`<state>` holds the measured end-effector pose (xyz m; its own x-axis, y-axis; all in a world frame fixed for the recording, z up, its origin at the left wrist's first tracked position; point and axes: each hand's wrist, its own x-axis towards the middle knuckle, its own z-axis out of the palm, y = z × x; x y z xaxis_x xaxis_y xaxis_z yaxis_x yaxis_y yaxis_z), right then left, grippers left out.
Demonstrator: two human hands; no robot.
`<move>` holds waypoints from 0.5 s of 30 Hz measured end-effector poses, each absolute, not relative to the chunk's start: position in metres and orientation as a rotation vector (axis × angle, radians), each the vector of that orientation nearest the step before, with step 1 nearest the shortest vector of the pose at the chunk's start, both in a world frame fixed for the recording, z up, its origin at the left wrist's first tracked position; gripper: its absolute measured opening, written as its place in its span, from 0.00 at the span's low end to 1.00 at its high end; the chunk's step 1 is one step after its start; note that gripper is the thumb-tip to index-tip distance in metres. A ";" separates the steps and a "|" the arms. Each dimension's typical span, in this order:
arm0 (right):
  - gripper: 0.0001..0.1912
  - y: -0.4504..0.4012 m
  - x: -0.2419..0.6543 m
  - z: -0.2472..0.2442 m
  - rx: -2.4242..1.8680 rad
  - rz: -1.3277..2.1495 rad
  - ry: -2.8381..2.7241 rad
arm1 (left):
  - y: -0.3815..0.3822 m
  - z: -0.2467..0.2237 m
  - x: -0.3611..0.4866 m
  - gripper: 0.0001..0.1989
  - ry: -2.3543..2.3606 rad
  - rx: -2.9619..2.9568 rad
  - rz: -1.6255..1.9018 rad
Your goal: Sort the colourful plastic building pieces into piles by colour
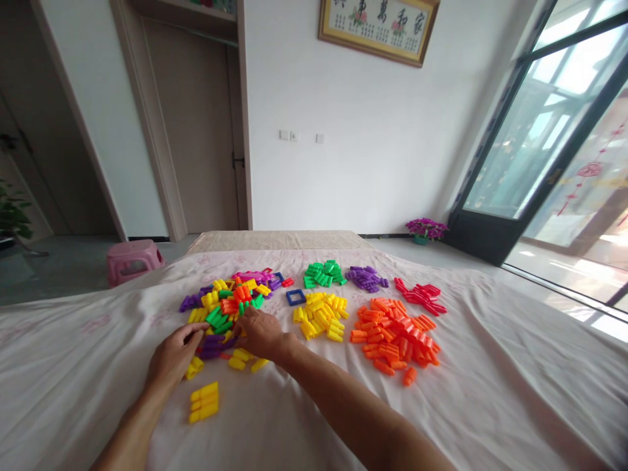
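A mixed pile of plastic building blocks in yellow, green, orange and purple lies on a cloth-covered surface. At its left edge, my left hand has thumb and index finger drawn together beside yellow and purple blocks; what lies between them is too small to tell. My right hand reaches over the pile's right side, fingers bent down among the blocks, their tips partly hidden. Loose yellow blocks lie just below it. Nearer me is a joined set of yellow blocks.
Sorted heaps stand to the right: yellow, green, purple, red and orange blocks. A blue square frame lies between piles. Beyond the wrinkled cloth stands a pink stool.
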<state>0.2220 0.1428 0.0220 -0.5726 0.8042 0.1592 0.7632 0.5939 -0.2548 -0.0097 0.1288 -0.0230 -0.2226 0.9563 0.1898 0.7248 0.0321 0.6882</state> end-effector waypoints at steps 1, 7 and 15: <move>0.13 0.143 0.221 0.023 -1.274 0.191 -2.596 | 0.129 -0.023 -0.010 0.18 1.996 1.714 0.993; 0.11 0.136 0.223 0.030 -1.183 0.119 -2.650 | 0.131 -0.026 -0.012 0.19 1.972 1.690 0.993; 0.08 0.143 0.311 0.051 -1.391 0.295 -2.153 | 0.134 -0.032 -0.017 0.21 1.943 1.652 0.950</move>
<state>0.3113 0.1429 0.0506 -0.3100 0.8915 0.3303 0.7697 0.4393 -0.4633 -0.0169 0.1342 -0.0316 -0.2082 0.9714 0.1146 0.6867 0.0617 0.7243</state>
